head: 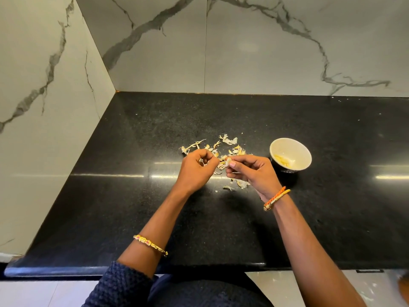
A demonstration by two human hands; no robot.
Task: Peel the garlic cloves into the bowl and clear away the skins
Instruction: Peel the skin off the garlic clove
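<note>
My right hand (252,171) pinches a pale garlic clove (228,162) between thumb and fingertips, just above the black counter. My left hand (198,168) is beside it with its fingers curled in; whether it holds a scrap of skin cannot be told. Loose garlic skins (230,144) lie scattered on the counter behind and under both hands, with a few more skins (240,185) nearer me. A small white bowl (303,151) with a dark outside stands to the right of my right hand. Peeled garlic cloves (284,161) lie in its bottom.
The black stone counter (132,207) runs into a corner of white marble walls (243,52) at the back and left. Its front edge (199,268) is close to my body. Pale floor shows below at the right.
</note>
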